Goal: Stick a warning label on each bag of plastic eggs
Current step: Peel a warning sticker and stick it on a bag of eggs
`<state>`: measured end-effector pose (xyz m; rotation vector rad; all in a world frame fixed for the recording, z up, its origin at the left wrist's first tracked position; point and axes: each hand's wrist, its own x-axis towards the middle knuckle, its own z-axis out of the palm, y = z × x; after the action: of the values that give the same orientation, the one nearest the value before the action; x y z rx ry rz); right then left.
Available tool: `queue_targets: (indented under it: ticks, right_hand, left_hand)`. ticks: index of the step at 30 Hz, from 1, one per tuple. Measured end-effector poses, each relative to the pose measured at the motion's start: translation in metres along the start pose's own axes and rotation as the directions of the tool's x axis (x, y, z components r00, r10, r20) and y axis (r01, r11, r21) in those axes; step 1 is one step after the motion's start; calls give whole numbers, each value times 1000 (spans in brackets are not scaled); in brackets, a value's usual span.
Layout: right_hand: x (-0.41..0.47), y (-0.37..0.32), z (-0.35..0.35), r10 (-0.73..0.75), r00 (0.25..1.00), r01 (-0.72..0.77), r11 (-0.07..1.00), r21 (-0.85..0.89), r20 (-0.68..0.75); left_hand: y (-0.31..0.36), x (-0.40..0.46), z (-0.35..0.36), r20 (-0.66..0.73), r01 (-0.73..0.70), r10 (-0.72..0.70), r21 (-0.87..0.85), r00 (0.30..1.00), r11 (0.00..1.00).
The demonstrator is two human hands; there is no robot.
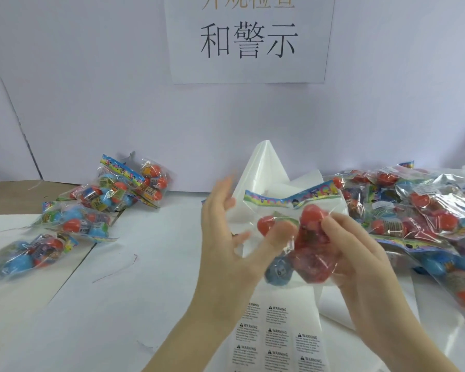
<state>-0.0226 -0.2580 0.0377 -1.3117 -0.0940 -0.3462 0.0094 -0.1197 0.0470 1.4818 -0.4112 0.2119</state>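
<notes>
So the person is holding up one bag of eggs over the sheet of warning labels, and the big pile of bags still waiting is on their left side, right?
Not quite. The head view shows the big pile of bags on the person's right side; only a few bags lie on the left. The rest holds: the right hand grips one bag of eggs above the sheet of warning labels.

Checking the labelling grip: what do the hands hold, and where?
The right hand grips a bag of plastic eggs by its lower right side; the left hand is open beside it.
</notes>
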Motion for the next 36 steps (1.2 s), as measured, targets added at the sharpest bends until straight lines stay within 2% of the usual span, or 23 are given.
queue_targets:
  ticks: [2,4,6,10,14,17,21,25,27,30,33,36]
  right_hand:
    - [1,2,-1,26,1000,-26,1000,-8,7]
    - [4,0,4,61,998,-60,998,-17,21]
    - [6,1,3,72,997,-73,996,-53,-30]
    - [0,-3,1,-85,995,75,985,-155,-59]
    - [0,-5,-1,-154,979,144,987,-76,-132]
    - [1,-5,0,-229,950,217,973,-79,-214]
    - [1,-3,-4,-181,968,176,983,-43,-175]
    - [1,2,-3,29,999,-26,995,-92,26]
    - [-1,0,1,76,991,-62,990,-126,113]
    - [-1,-4,1,58,984,-35,991,-133,171]
    - [-1,-5,1,12,985,7,994,-107,173]
    - [-3,-4,3,-63,995,68,995,-67,77]
  left_hand:
    - [-1,3,0,112,164,-152,-110,982,980]
    - [2,3,1,168,229,-205,-133,964,964]
    - [-1,3,2,129,216,-200,-124,971,969]
    - [-3,4,-3,129,177,-167,-71,977,982]
    - [-2,3,-5,209,170,-165,-6,964,985]
    - [0,1,-4,234,148,-149,20,961,989]
    - [-1,1,-3,154,66,-61,-31,986,997]
    - [0,2,-1,68,20,-11,-142,998,990]
    - [0,2,0,30,7,-2,-163,1000,987]
    - [0,3,-1,-59,5,-16,-178,998,984]
    - [-2,5,-1,-85,28,-49,-236,995,971]
    - [-4,6,0,-51,99,-113,-217,992,971]
